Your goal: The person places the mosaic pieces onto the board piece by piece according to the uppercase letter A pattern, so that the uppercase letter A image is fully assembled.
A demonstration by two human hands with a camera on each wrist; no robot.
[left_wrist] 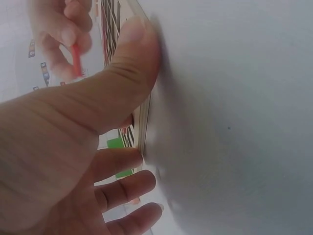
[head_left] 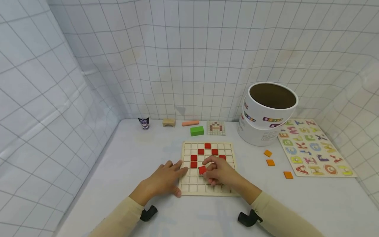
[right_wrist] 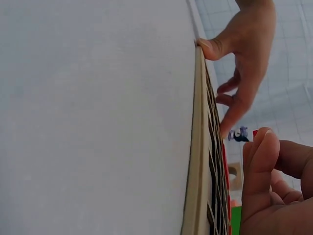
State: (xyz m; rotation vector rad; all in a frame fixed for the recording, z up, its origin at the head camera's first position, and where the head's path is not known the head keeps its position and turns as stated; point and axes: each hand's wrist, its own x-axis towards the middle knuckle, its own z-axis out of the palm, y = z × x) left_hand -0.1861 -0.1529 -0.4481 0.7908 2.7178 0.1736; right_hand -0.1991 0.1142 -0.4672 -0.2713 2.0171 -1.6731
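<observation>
While the left hand lies flat with straight fingers against the left edge of the grid board, the right hand pinches a red tile tilted over the board's middle cells; orange tiles lie to the right

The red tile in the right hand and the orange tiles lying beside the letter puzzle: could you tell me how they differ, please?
The red tile is pinched by the right hand over the grid board; the orange tiles lie loose on the table, untouched. The red tile is tilted, the orange tiles lie flat. Both are small flat squares.
</observation>
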